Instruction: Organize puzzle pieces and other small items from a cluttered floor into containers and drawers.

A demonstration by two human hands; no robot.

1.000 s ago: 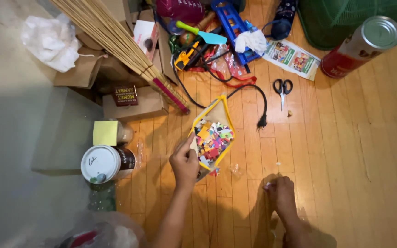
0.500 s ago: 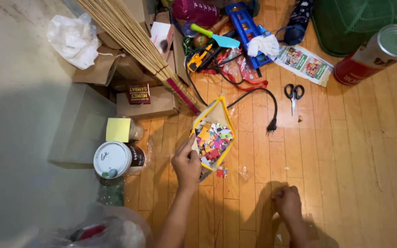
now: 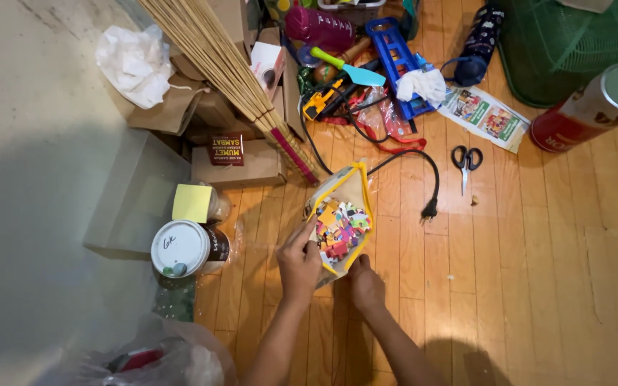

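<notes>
yellow-edged pouch [image 3: 358, 187], multicoloured pieces [image 3: 340, 230], perhaps paper

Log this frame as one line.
left hand: holds yellow-rimmed clear pouch of coloured paper bits | right hand: at pouch's near end | surface: wooden floor | black-handled scissors: untouched

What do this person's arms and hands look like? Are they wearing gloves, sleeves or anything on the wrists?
Both forearms are bare as far as the picture shows: no sleeves in view. The left hand and the right hand wear no gloves, and no watch, bracelet or ring can be made out. The fingers look slim with short nails, though finer detail is too small to tell.
</notes>
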